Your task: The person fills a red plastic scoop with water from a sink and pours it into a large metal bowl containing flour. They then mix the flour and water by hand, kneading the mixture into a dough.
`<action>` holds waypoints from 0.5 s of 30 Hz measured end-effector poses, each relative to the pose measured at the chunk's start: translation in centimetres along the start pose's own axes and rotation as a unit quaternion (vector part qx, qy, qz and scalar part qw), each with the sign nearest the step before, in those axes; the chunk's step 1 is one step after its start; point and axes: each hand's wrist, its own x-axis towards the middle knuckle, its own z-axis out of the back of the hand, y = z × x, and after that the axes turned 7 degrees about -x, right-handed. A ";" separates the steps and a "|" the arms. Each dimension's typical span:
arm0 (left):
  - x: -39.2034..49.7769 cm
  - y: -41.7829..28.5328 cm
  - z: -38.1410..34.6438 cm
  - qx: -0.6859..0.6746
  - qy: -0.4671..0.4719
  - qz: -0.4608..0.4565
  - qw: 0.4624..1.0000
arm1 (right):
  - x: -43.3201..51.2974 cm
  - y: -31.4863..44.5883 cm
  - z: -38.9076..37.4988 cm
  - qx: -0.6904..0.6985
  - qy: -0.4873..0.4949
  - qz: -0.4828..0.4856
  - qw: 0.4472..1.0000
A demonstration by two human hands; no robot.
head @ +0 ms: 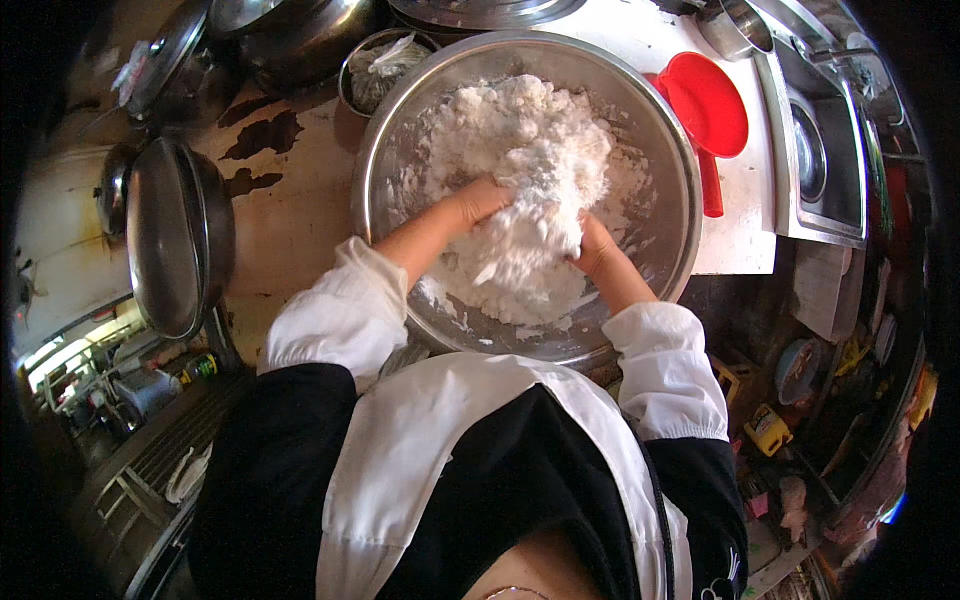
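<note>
A wide stainless steel basin (679, 247) stands before me, with a heap of crumbly white flour mixture (525, 112) in it. My left hand (480, 201) reaches into the mixture from the left, its fingertips buried or blurred. Opposite it, my right hand (595, 241) is at the right side of the heap, its fingers mostly covered by the white clumps. Loose mixture is blurred between the two hands. What the fingers close on is hidden. White sleeve covers are on both forearms.
Right of the basin lies a red plastic dipper (709, 105), with a metal sink (821, 150) beyond. A bowl with a plastic bag (382, 71) touches the basin's upper left area. Lidded metal pots (169, 232) stand left.
</note>
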 end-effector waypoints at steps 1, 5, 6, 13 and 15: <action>-2.6 -1.6 -0.7 0.032 0.002 -0.037 0.999 | -1.8 0.9 -2.6 -0.046 -0.049 -0.003 0.998; -2.5 2.0 -0.3 0.194 -0.038 -0.215 0.956 | -3.0 -0.3 -5.0 -0.243 -0.138 0.147 0.949; -3.3 1.7 0.1 0.248 -0.036 -0.168 0.953 | -3.6 -0.2 -4.7 -0.345 -0.115 0.215 0.907; 0.0 -3.2 7.9 0.371 -0.213 -0.149 0.891 | -2.9 11.0 2.0 -0.543 -0.204 0.322 0.748; 2.0 -3.4 8.0 0.064 -0.190 -0.067 0.977 | -2.0 12.2 0.6 -0.329 -0.198 0.160 0.910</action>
